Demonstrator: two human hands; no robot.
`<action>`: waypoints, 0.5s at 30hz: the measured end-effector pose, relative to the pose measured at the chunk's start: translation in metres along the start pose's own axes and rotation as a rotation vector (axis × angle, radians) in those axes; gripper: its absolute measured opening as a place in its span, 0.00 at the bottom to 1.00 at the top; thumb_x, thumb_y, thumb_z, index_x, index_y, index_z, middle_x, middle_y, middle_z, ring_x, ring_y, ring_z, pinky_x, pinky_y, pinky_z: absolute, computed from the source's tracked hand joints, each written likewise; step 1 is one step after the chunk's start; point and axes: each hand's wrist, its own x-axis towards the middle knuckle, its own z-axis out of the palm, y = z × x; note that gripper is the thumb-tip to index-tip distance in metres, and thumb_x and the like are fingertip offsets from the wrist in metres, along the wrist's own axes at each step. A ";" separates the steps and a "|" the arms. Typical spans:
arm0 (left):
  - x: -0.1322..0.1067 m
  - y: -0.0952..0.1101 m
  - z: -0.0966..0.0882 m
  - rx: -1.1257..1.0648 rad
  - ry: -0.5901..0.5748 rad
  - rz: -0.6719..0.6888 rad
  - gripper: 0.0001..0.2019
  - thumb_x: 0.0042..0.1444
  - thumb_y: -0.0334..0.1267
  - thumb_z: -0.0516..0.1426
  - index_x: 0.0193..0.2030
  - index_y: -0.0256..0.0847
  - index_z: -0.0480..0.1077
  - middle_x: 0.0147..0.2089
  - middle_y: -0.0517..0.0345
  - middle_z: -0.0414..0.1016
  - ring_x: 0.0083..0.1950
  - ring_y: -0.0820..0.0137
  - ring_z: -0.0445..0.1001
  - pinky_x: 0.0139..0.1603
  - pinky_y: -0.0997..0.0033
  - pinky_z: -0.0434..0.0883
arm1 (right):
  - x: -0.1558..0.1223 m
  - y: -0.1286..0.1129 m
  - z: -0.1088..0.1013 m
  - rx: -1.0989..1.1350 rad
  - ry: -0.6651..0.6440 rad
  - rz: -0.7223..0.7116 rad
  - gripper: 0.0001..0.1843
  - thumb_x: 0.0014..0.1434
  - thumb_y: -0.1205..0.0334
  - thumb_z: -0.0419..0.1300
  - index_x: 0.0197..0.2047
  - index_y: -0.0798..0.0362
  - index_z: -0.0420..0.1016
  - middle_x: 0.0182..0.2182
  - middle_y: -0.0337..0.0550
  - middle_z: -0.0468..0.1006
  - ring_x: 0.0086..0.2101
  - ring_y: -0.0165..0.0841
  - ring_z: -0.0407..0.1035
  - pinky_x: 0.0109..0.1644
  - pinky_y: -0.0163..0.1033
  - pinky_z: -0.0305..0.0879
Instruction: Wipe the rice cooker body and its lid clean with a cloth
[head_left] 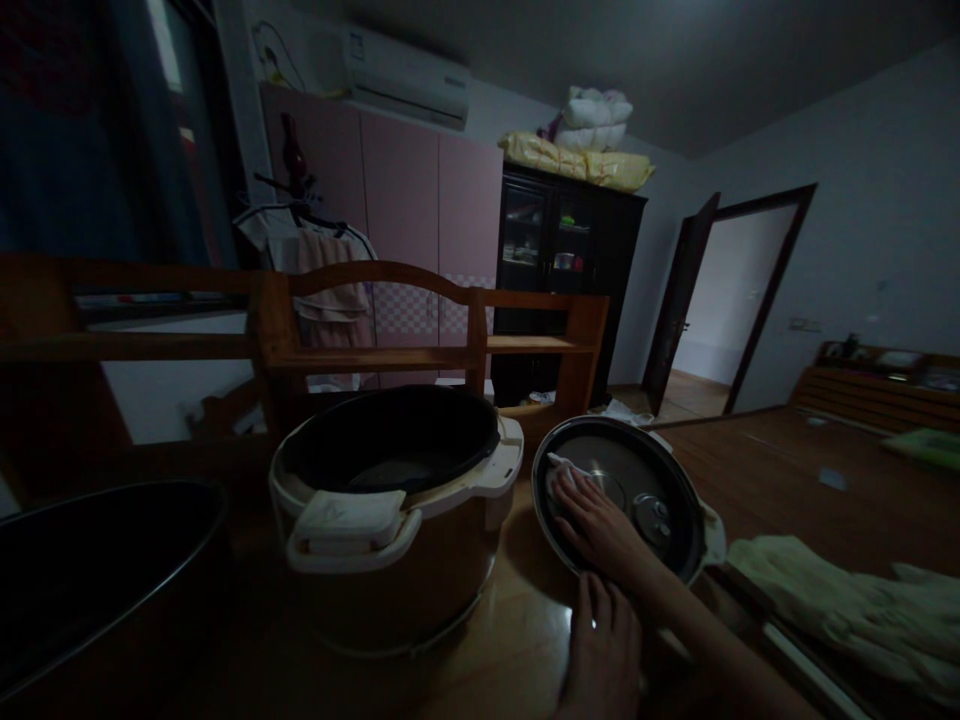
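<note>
A beige cooker (pixel 390 540) stands open on the wooden table, its dark inner pot (pixel 397 440) showing. To its right the round cooker lid (pixel 660 470) lies tilted with its metal inside facing up. My right hand (pixel 600 525) presses a white cloth (pixel 561 468) against the inside of the lid, fingers curled over the cloth. My left hand (pixel 600 645) lies just below, at the lid's near rim, fingers stretched flat and together, with nothing in it.
A large dark bowl (pixel 90 570) sits at the left front. A wooden shelf rack (pixel 420 350) stands behind the cooker. Pale folded fabric (pixel 847 600) lies at the right edge. Wardrobes and an open door are farther back. The room is dim.
</note>
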 end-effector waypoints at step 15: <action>0.002 -0.002 -0.004 0.007 0.082 -0.029 0.26 0.58 0.52 0.50 0.56 0.38 0.72 0.55 0.50 0.74 0.60 0.54 0.68 0.65 0.50 0.60 | -0.001 0.001 0.003 0.004 0.028 0.001 0.31 0.67 0.63 0.51 0.71 0.52 0.52 0.69 0.51 0.54 0.68 0.45 0.44 0.68 0.58 0.52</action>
